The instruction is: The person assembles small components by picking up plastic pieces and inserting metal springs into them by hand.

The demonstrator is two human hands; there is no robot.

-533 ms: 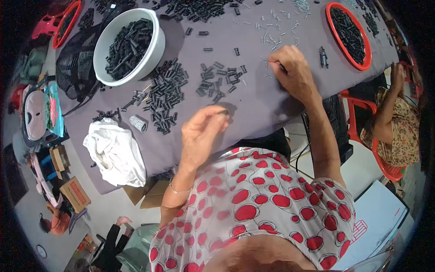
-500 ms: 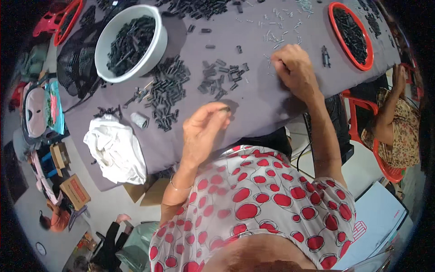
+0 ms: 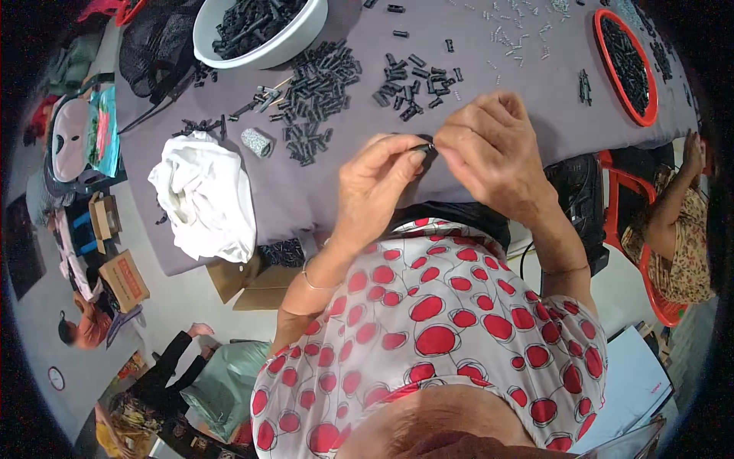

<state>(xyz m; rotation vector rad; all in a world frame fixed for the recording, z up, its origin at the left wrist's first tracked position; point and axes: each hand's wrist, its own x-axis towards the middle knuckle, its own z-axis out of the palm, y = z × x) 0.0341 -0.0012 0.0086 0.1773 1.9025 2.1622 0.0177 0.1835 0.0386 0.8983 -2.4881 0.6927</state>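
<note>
My left hand (image 3: 368,187) pinches a small dark cylindrical part (image 3: 422,147) between thumb and fingertips, above the table's near edge. Right beside it is my right hand (image 3: 493,157), its fingers closed and their tips meeting the end of that part. A tiny bright glint shows where the hands meet; what my right fingers hold is too small to make out. Beyond the hands lies a loose group of short black tube pieces (image 3: 413,83). Small metal springs (image 3: 516,34) are scattered farther off to the right.
A white bowl (image 3: 312,34) of black parts stands at the far left, near a heap of black tubes (image 3: 321,84). A white cloth (image 3: 202,203) and a speckled grey roll (image 3: 256,142) lie left. A red basket (image 3: 650,115) holds black parts at right. A person (image 3: 680,237) sits at right.
My right hand has come from beside the springs to my left hand, and their fingertips now meet. The view has shifted, so the table's contents sit higher in the picture.
</note>
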